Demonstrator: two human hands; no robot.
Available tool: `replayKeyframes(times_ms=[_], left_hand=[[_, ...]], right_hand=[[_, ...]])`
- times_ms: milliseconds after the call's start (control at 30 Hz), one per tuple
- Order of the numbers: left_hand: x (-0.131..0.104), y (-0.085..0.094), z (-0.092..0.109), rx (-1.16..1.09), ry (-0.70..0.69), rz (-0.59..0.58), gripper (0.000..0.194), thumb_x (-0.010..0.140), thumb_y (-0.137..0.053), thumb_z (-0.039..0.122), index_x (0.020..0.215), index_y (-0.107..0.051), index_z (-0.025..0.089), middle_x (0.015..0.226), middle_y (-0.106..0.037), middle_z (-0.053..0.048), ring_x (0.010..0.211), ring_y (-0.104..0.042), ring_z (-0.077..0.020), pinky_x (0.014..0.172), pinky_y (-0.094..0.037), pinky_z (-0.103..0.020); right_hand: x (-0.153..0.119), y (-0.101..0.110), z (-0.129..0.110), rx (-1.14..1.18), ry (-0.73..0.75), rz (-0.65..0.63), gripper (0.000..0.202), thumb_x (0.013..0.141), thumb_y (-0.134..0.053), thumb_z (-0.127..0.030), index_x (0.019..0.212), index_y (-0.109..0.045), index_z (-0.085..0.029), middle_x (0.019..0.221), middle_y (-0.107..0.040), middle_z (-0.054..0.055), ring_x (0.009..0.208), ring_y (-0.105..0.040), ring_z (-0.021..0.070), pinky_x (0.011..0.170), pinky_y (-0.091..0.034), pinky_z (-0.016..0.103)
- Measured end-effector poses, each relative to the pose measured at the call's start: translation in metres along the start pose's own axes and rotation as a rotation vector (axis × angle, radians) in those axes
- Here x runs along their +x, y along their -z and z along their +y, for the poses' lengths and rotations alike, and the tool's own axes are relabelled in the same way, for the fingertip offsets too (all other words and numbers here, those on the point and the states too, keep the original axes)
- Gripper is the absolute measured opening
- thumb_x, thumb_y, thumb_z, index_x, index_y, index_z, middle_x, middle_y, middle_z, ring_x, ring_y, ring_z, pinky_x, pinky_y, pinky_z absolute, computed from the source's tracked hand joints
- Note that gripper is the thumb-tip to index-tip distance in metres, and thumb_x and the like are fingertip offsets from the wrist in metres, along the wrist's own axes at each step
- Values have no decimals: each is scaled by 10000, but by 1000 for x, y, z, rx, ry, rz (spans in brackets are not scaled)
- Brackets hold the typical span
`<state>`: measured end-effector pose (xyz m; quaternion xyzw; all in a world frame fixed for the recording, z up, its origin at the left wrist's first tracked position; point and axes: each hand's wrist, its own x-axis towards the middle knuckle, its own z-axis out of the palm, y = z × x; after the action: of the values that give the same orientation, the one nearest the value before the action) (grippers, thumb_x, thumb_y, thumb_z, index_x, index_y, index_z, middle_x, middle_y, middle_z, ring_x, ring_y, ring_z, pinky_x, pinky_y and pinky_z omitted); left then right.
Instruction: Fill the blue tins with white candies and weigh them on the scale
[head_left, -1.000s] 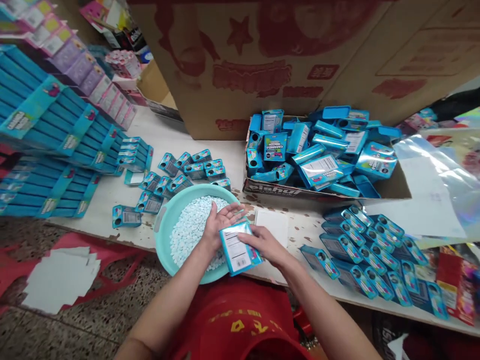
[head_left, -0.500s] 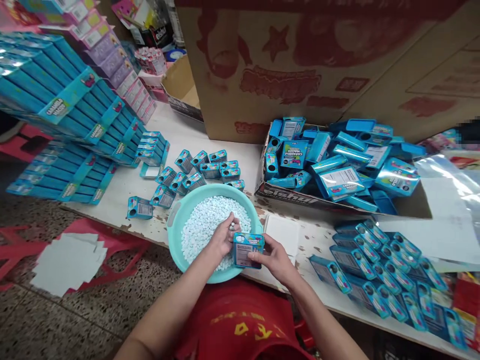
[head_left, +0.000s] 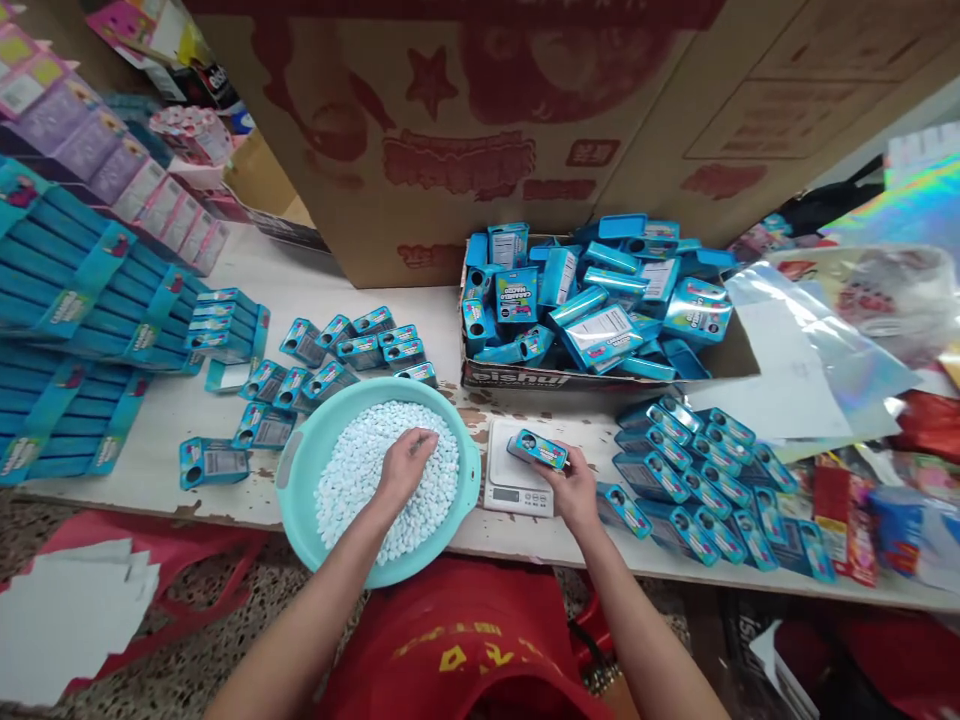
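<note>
My right hand (head_left: 574, 492) grips a small blue candy tin (head_left: 541, 449) with a round hole in its top. The tin is at the white digital scale (head_left: 504, 470), over its plate; whether it rests there I cannot tell. Over the turquoise basin (head_left: 295, 520), my left hand (head_left: 406, 462) is closed with its fingers curled; what is inside them is hidden. Many small white candies (head_left: 352, 460) fill the basin. Beyond the basin stand several blue tins (head_left: 360, 350) with holes on top.
An open carton (head_left: 480, 374) piled with blue tins stands behind the scale. More tins (head_left: 705, 490) stand in rows at the right. Stacked blue display packs (head_left: 82, 290) occupy the left. A large cardboard box (head_left: 457, 100) rises at the back.
My right hand has moved the candy tin away from the basin to the scale. My left hand, apart from the tin now, has closed over the candies. The view has shifted right.
</note>
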<state>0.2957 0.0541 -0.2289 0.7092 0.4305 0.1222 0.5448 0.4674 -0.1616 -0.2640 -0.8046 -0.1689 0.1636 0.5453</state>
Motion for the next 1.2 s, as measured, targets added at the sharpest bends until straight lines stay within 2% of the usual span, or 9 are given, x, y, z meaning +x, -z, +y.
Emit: replayKeyframes(times_ms=[100,200,333,467,600,700,900,1067,1200], left_hand=[[-1,-3,0,24,5,12,302,747,-535,457,803,-662,189,927,-668,-56,934,-588,-224,853,-444,-345],[-2,-3,2,36,22,45,307,751,-526,462,794,-660,189,928,-669,-53,922,-588,-221,826,-444,-331],[-1,-1,10,44,33,118,298,749,-519,460,765,-645,191,879,-666,-39,884,-585,-209,782,-442,-305],[4,-4,14,14,42,151,292,733,-534,462,749,-632,188,824,-658,-28,829,-577,-196,752,-434,-290],[7,-10,15,-1,32,125,286,744,-535,449,778,-635,183,806,-656,-18,808,-572,-184,759,-427,-284],[6,-17,20,5,9,83,283,768,-522,441,797,-636,183,787,-651,-12,794,-571,-178,758,-427,-280],[4,-46,46,60,-114,-21,226,818,-491,372,828,-630,194,844,-651,-13,801,-576,-167,728,-436,-268],[3,-79,77,159,-313,-161,212,863,-467,316,959,-623,210,969,-641,-36,891,-578,-173,800,-449,-288],[4,-110,85,445,-630,-350,370,820,-581,358,1157,-544,207,1166,-564,-92,1098,-488,-244,929,-399,-377]], right_hand=[[-7,4,1,-40,9,-14,512,646,-705,-489,1048,-593,-193,1007,-576,71,909,-563,224,781,-489,382],[-21,19,-8,-146,82,25,570,695,-690,-470,1176,-531,-209,1159,-523,108,1002,-535,237,775,-501,379],[-39,52,-12,-430,280,188,469,802,-602,-480,1166,-540,-190,1138,-544,132,1056,-511,268,822,-460,423],[-48,80,5,-739,393,308,558,818,-525,-598,1123,-567,-134,1082,-578,174,1032,-518,306,872,-391,481],[-53,90,28,-912,232,307,748,806,-323,-747,1111,-589,-118,1026,-611,185,930,-531,329,754,-405,456],[-55,92,40,-909,121,301,829,794,-219,-784,1092,-600,-111,948,-625,184,864,-535,328,699,-404,438],[-54,96,48,-681,109,292,716,801,-381,-726,1103,-567,-104,966,-614,173,905,-538,300,801,-417,433],[-57,97,49,-545,13,340,713,725,-502,-716,1114,-549,-119,1008,-596,161,949,-534,306,853,-412,452],[-58,97,50,-465,-142,350,733,650,-571,-691,1092,-541,-107,1044,-589,176,976,-539,323,873,-407,469]])
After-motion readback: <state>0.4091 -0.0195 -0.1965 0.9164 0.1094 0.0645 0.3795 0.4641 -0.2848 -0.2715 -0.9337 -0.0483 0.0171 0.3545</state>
